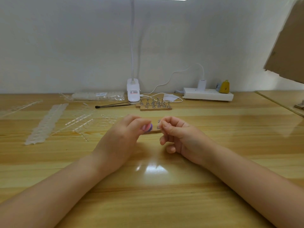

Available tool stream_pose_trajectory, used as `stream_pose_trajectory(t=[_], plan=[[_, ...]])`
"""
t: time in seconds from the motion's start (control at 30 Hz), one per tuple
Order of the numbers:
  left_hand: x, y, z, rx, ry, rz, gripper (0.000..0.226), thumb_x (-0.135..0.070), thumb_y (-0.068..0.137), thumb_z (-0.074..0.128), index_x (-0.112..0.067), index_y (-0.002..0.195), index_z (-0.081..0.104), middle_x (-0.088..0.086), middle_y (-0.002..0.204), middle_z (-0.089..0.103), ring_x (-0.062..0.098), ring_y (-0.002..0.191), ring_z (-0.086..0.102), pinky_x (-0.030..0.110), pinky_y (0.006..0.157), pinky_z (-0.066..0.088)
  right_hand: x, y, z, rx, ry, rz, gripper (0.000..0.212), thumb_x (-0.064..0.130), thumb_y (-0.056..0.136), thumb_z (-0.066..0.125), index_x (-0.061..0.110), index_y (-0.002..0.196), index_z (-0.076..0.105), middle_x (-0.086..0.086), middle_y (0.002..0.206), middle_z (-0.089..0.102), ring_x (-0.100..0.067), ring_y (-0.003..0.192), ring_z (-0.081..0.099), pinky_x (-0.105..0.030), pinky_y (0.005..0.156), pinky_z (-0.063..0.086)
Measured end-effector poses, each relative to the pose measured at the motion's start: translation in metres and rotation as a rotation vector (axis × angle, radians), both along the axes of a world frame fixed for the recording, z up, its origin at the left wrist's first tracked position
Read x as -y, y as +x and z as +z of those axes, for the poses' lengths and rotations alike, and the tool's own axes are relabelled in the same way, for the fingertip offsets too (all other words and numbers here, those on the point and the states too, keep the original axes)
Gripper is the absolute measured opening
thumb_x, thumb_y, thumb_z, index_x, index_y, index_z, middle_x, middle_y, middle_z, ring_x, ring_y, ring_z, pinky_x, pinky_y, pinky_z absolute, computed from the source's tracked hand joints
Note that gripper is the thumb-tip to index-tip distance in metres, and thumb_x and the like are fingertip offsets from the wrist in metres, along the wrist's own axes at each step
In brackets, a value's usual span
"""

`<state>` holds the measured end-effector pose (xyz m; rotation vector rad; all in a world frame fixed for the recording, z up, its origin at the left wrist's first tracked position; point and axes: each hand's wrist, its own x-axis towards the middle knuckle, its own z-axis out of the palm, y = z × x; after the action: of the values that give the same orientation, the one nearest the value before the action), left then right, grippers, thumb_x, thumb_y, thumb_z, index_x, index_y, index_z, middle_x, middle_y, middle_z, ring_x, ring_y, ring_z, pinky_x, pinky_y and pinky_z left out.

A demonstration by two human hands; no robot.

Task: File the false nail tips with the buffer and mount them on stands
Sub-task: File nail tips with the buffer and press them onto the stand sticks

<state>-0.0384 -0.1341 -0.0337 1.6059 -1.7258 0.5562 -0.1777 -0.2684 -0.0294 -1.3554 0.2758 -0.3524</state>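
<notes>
- Mid-table [213,129], my left hand [121,137] grips the buffer [148,126]; my right hand [177,130] pinches a stand [158,125].
- At the back edge, I see a bag [98,96] holding nail tips.

A home nail-craft desk: wooden table [213,145] against a white wall [65,46], clip lamp [133,92], power strip [208,94], nail stands [153,104].
</notes>
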Motion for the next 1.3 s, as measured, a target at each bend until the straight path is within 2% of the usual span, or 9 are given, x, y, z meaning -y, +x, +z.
stream_pose_trajectory(t=[0.13, 0.3, 0.43, 0.53, 0.63, 0.8, 0.97, 1.13, 1.3], plan=[[0.002, -0.005, 0.006, -0.001, -0.115, -0.130, 0.024, -0.007, 0.093, 0.053, -0.003, 0.116, 0.059, 0.015, 0.105, 0.062, 0.020, 0.095, 0.060, 0.023, 0.088, 0.048, 0.000, 0.001, -0.003, -0.012, -0.047, -0.009, 0.011, 0.028, 0.083, 0.059, 0.017, 0.087, 0.060, 0.004, 0.071, 0.050, -0.009, 0.061, 0.057, -0.019, 0.044, 0.036], [0.000, 0.001, 0.001, 0.021, -0.047, -0.004, 0.022, 0.000, 0.089, 0.061, 0.004, 0.110, 0.064, 0.018, 0.099, 0.064, 0.030, 0.084, 0.065, 0.045, 0.073, 0.054, 0.001, 0.000, 0.000, 0.000, 0.025, -0.022, 0.012, 0.025, 0.079, 0.061, 0.014, 0.084, 0.063, 0.001, 0.071, 0.049, -0.011, 0.058, 0.054, -0.018, 0.041, 0.035], [0.001, -0.011, 0.004, 0.208, -0.201, -0.078, 0.022, -0.009, 0.091, 0.062, -0.014, 0.112, 0.055, 0.009, 0.094, 0.063, 0.024, 0.082, 0.062, 0.038, 0.076, 0.051, 0.000, 0.001, 0.000, -0.010, 0.019, 0.013, 0.008, 0.016, 0.076, 0.069, 0.017, 0.068, 0.067, -0.001, 0.067, 0.049, -0.009, 0.051, 0.049, -0.015, 0.038, 0.027], [0.003, -0.012, 0.002, 0.371, -0.185, 0.021, 0.028, -0.006, 0.086, 0.067, -0.015, 0.109, 0.055, 0.010, 0.087, 0.065, 0.025, 0.072, 0.062, 0.038, 0.068, 0.052, 0.001, 0.000, 0.002, -0.031, -0.005, 0.075, 0.010, 0.015, 0.076, 0.065, 0.010, 0.082, 0.059, 0.001, 0.067, 0.050, -0.009, 0.054, 0.048, -0.015, 0.040, 0.027], [-0.001, 0.002, 0.007, 0.291, -0.163, 0.078, 0.022, 0.003, 0.081, 0.069, -0.005, 0.102, 0.068, 0.014, 0.081, 0.064, 0.031, 0.068, 0.061, 0.044, 0.063, 0.052, 0.003, -0.001, 0.004, -0.045, 0.059, 0.066, 0.009, 0.021, 0.078, 0.057, 0.012, 0.077, 0.058, 0.001, 0.067, 0.045, -0.011, 0.055, 0.047, -0.016, 0.040, 0.028], [0.001, -0.016, 0.004, 0.369, -0.243, -0.057, 0.029, -0.007, 0.085, 0.067, -0.017, 0.108, 0.052, 0.004, 0.094, 0.059, 0.021, 0.075, 0.061, 0.032, 0.073, 0.050, 0.000, -0.001, 0.004, -0.034, 0.003, 0.092, 0.016, 0.018, 0.077, 0.057, 0.020, 0.063, 0.064, 0.003, 0.063, 0.052, -0.009, 0.053, 0.048, -0.016, 0.041, 0.028], [-0.002, 0.003, 0.008, 0.306, -0.152, 0.064, 0.025, 0.001, 0.080, 0.070, -0.010, 0.102, 0.066, 0.012, 0.083, 0.066, 0.029, 0.071, 0.064, 0.042, 0.067, 0.052, 0.002, -0.002, 0.005, -0.070, 0.021, 0.101, 0.010, 0.021, 0.081, 0.055, 0.011, 0.081, 0.054, 0.001, 0.068, 0.046, -0.011, 0.057, 0.048, -0.017, 0.042, 0.029], [0.001, -0.017, 0.004, 0.350, -0.208, -0.081, 0.024, -0.007, 0.087, 0.063, -0.017, 0.107, 0.054, 0.004, 0.095, 0.060, 0.021, 0.081, 0.059, 0.029, 0.077, 0.047, 0.002, -0.003, 0.003, -0.043, -0.004, 0.127, 0.009, 0.010, 0.084, 0.058, 0.014, 0.076, 0.058, 0.001, 0.067, 0.052, -0.009, 0.056, 0.048, -0.017, 0.043, 0.030], [-0.002, 0.003, 0.009, 0.264, -0.081, 0.045, 0.017, 0.001, 0.080, 0.070, -0.003, 0.096, 0.071, 0.013, 0.080, 0.064, 0.030, 0.067, 0.062, 0.044, 0.060, 0.052, 0.003, -0.003, 0.006, -0.064, 0.026, 0.113, 0.008, 0.019, 0.084, 0.054, 0.011, 0.082, 0.054, 0.001, 0.069, 0.046, -0.011, 0.058, 0.048, -0.017, 0.043, 0.030]])
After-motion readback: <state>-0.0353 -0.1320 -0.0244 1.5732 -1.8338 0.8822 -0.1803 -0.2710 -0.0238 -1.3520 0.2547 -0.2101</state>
